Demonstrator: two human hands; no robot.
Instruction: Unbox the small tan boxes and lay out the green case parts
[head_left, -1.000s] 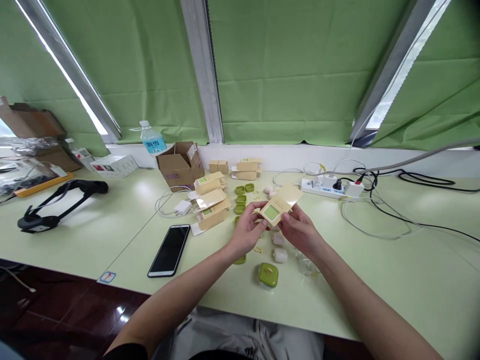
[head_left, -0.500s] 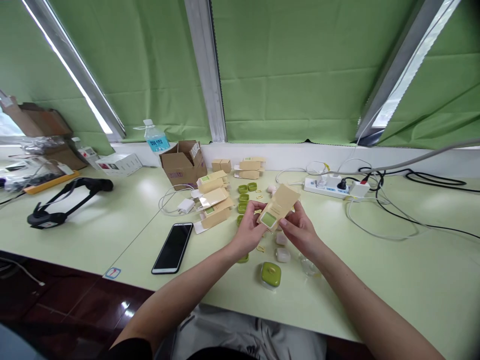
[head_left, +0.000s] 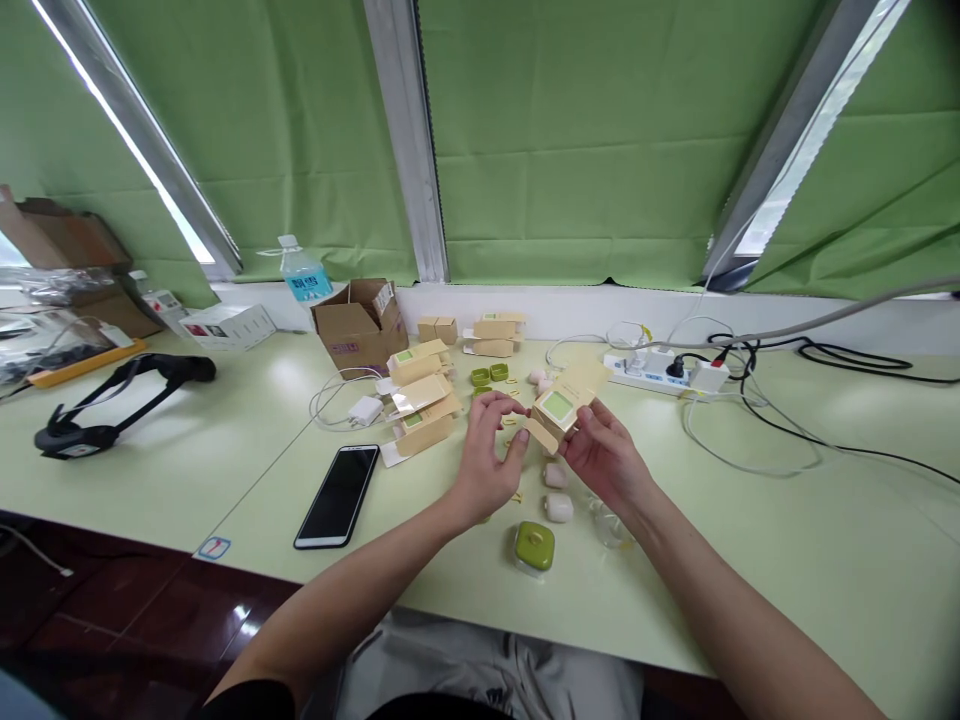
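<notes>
Fingers, left hand (head_left: 484, 472): spread apart near flap (head_left: 541, 434), can't tell if touching
Fingers, right hand (head_left: 606, 455): clamped on carton (head_left: 557, 406), mostly hidden underneath
Carton: held tilted above table (head_left: 750, 560), inside not visible

2 forearms (head_left: 375, 578) extended; left hand (head_left: 482, 468) half-curled, right hand (head_left: 609, 462) pinching.

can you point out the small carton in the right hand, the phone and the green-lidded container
small carton (head_left: 557, 406): head view, on the green square of its printed face
phone (head_left: 337, 497): head view, middle of its dark screen
green-lidded container (head_left: 535, 546): head view, on its lid
</notes>
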